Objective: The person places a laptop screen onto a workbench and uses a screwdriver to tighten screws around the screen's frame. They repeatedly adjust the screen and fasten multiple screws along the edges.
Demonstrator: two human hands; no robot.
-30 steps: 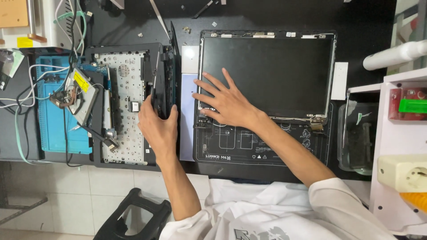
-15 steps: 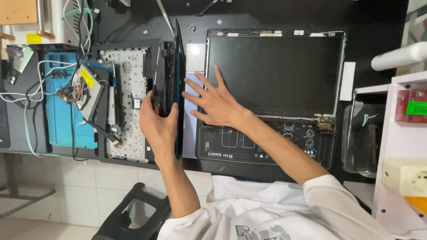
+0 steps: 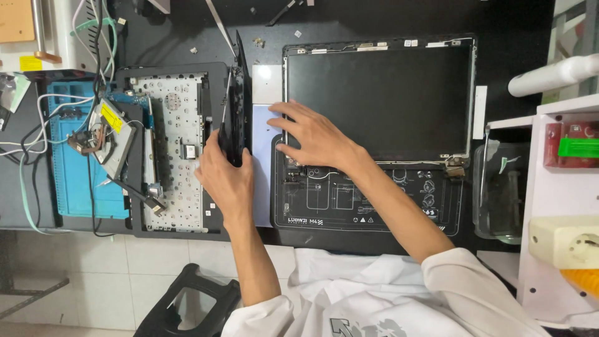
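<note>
While the left hand [image 3: 226, 181] grips the thin black plastic laptop panel [image 3: 236, 103] upright on edge, beside the exposed grey keyboard frame [image 3: 178, 146], the right hand [image 3: 315, 137] lies flat, fingers spread, steadying the dark screen lid [image 3: 399, 93] near the black worktop's far edge.

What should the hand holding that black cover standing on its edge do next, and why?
Probably lower the black cover flat onto the mat. The left hand has it in its grip, standing on edge beside the opened laptop base, while the right hand rests spread on the screen panel.
</note>
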